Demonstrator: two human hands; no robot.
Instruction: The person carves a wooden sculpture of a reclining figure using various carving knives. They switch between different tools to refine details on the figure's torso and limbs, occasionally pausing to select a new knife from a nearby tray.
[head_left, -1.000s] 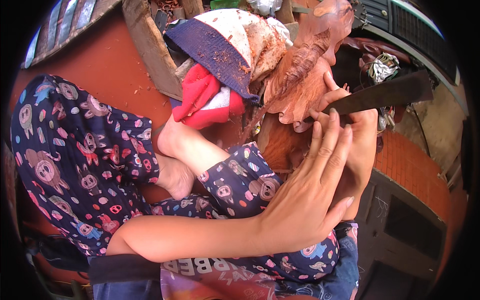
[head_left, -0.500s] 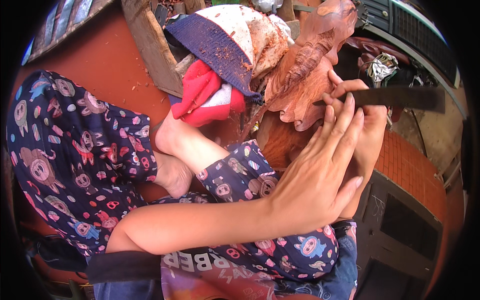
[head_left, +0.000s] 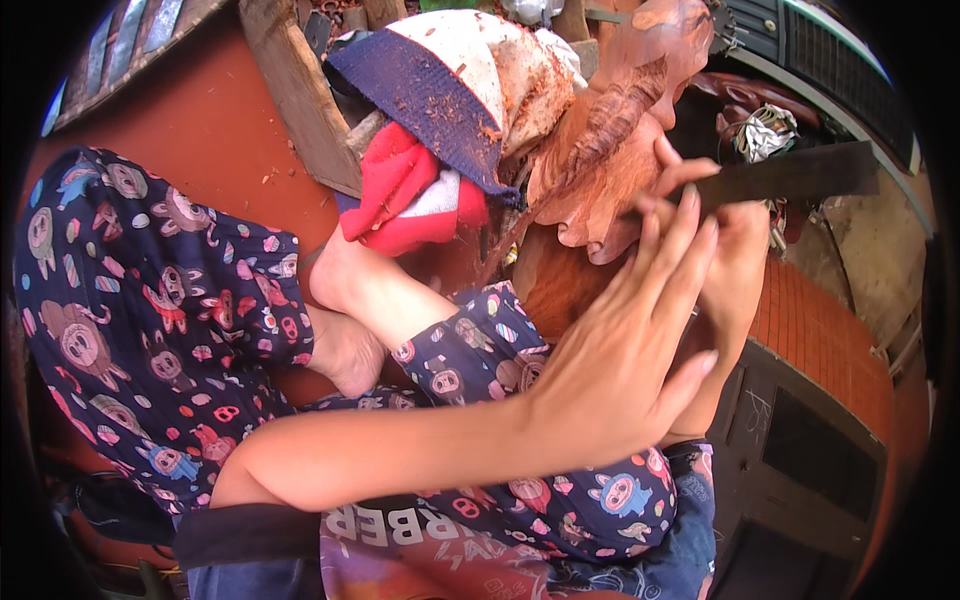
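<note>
Blade sits slightly left, outer end higher, than half a second ago.
My right hand pinches it beside the carving; my left hand, fingers straight, overlaps; can't tell if it touches blade.

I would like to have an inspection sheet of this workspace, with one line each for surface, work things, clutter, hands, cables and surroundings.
Surface: reddish floor, wood chips scattered on it.
Work things: carved wooden piece; dark flat tool at its right side, contact hidden by the hands.
Clutter: navy-and-white cloth strewn with shavings, red cloth, rough board, crumpled silvery material.
Hands: right hand grips the dark flat tool; left hand has fingers extended, overlapping the right in this view; whether it presses the tool, cannot tell.
Cables: thin dark line at right, perhaps a cord; cannot tell.
Surroundings: metallic-looking strips upper left; dark panelled structure lower right.
</note>
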